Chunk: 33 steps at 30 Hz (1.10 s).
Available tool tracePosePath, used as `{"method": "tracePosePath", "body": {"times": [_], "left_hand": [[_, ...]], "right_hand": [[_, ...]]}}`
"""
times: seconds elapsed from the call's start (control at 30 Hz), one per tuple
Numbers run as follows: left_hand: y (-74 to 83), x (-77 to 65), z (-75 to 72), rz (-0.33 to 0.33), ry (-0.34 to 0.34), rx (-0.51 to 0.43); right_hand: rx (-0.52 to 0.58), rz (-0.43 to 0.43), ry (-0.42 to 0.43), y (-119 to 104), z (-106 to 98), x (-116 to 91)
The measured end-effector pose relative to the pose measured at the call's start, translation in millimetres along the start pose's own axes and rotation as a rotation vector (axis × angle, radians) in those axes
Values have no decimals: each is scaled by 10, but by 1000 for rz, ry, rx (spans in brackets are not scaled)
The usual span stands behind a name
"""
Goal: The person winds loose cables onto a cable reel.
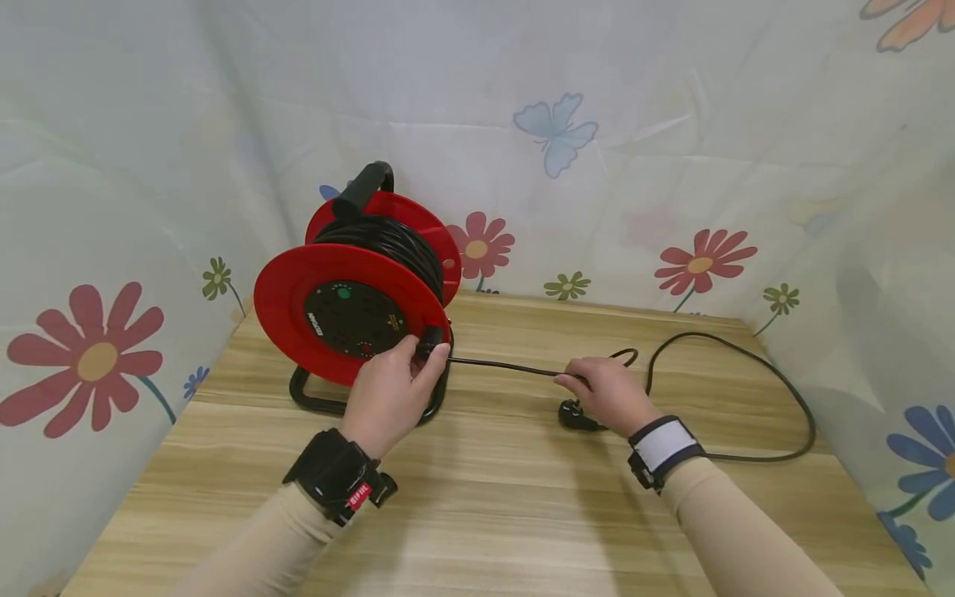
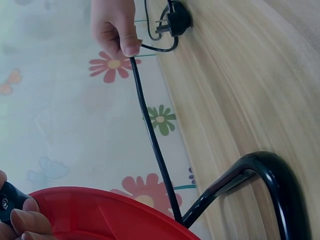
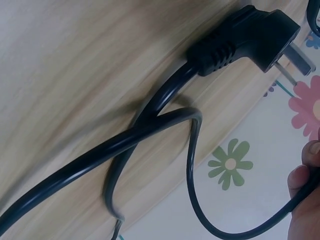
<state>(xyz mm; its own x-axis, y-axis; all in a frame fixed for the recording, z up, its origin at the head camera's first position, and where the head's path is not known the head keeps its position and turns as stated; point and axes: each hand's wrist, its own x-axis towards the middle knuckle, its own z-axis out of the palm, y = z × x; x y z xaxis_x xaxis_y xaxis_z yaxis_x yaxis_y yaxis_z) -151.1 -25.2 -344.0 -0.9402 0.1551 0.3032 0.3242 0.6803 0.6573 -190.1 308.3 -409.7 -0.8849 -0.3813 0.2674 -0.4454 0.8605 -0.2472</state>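
Observation:
A red cable reel [image 1: 279, 290] stands upright on a black tube stand [image 1: 321, 405], with black cable wound between its two discs. My left hand [image 1: 391, 390] grips the black winding knob [image 1: 430, 338] near the front disc's right edge; the left wrist view shows fingers curled about this knob [image 2: 11, 200]. Off to the right, my right hand [image 1: 612, 394] pinches the black cable [image 1: 507, 365], which runs fairly straight from the reel to the fingers. Below that hand is the cable's black plug [image 1: 574, 414], its metal pins [image 3: 300, 59] bare in the right wrist view.
Loose cable [image 1: 791, 381] curves in a wide loop over the right side of the wooden table [image 1: 492, 514]. A black carrying handle [image 1: 363, 189] tops the reel. Behind and at both sides hangs a white flowered curtain [image 1: 448, 83].

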Motion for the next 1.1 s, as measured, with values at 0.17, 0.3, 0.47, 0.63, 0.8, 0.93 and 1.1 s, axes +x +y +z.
{"method": "tracePosePath", "body": {"times": [0.17,0.3,0.47,0.63,0.8,0.93,1.1], "left_hand": [[-45,-17,55,2,9,0],[-70,-32,91,-1,10,-11],[-99,-57,115,7,9,-20],[-122,-74,128,15,15,-26],[-121,-85,129,12,18,-26],[-120,-88,132,8,14,-25],[-131,-92,144,5,9,-21]], "right_hand": [[-1,-14,9,-53,19,31],[-2,-17,23,-104,15,49],[-10,-22,28,-144,24,66],[-20,-31,31,-154,47,80],[-27,-29,29,-155,56,86],[-26,-25,24,-164,54,87],[-34,-30,29,-177,56,94]]}}
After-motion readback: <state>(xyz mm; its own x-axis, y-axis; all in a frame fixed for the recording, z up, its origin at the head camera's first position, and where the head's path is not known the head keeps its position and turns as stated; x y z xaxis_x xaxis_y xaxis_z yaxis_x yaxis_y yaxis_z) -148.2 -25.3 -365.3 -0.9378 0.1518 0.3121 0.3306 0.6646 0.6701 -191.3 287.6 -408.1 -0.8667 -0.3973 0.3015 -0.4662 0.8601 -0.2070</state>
